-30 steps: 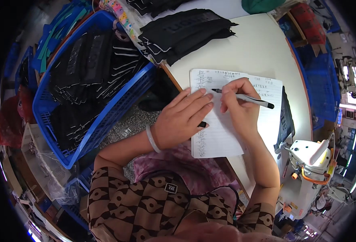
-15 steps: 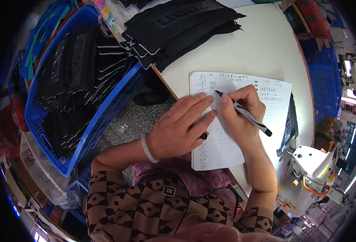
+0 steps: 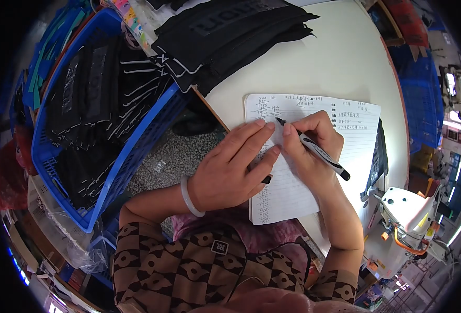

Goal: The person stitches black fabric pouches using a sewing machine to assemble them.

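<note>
A lined notebook [image 3: 353,151] with handwritten figures and text lies open on the white table [image 3: 345,57]. My right hand [image 3: 314,148] grips a grey and black pen [image 3: 322,154], its dark tip at the page's upper part, beside the written columns. My left hand [image 3: 233,164] lies palm down across the notebook's left edge, fingers stretched out and apart. A small black object [image 3: 266,179] pokes out from under it; most of it is hidden.
Black printed fabric pieces [image 3: 225,34] are stacked at the table's back left. A blue crate [image 3: 123,169] of black pieces stands left of the table. A white machine [image 3: 405,208] is at the right, near dark fabric [image 3: 378,161] beside the notebook.
The pen tip and my right hand have shifted slightly left on the page. My left hand stays nearly in place, and the view has moved a little.
</note>
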`<state>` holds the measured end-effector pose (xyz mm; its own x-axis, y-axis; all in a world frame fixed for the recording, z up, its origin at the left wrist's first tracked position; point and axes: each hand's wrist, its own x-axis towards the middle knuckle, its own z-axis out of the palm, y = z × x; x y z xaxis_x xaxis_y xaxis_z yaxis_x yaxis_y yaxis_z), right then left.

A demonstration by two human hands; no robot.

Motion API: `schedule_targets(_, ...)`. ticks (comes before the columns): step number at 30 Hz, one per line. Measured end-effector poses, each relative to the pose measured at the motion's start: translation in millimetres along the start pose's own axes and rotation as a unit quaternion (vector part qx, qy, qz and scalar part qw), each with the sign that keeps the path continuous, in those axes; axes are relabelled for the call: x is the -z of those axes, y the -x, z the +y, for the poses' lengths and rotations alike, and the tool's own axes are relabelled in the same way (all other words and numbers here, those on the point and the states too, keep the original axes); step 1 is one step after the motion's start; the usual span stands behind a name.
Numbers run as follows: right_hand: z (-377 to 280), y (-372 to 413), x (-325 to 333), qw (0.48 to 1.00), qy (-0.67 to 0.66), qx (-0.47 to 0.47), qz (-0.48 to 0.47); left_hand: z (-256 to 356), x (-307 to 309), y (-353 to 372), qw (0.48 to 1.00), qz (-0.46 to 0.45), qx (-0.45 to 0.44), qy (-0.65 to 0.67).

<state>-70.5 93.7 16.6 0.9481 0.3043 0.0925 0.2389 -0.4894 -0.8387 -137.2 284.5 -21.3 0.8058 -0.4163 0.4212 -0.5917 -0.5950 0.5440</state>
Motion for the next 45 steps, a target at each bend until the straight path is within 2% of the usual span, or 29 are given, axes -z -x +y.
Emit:
schedule_targets(11,-0.4,0.0,2.0,1.0,0.013,0.011,-0.011,-0.2,2.6,-1.4,1.0,-0.007,0.0,0.017)
schedule_targets(31,3.9,0.7,1.2,1.0,-0.021,-0.021,0.002,0.0,3.7,-1.5,1.0,-0.017,0.004,0.022)
schedule_targets(45,0.1,2.1,-0.3,0.999,0.005,0.032,-0.021,-0.3,3.0,-0.5,1.0,-0.006,0.001,0.019)
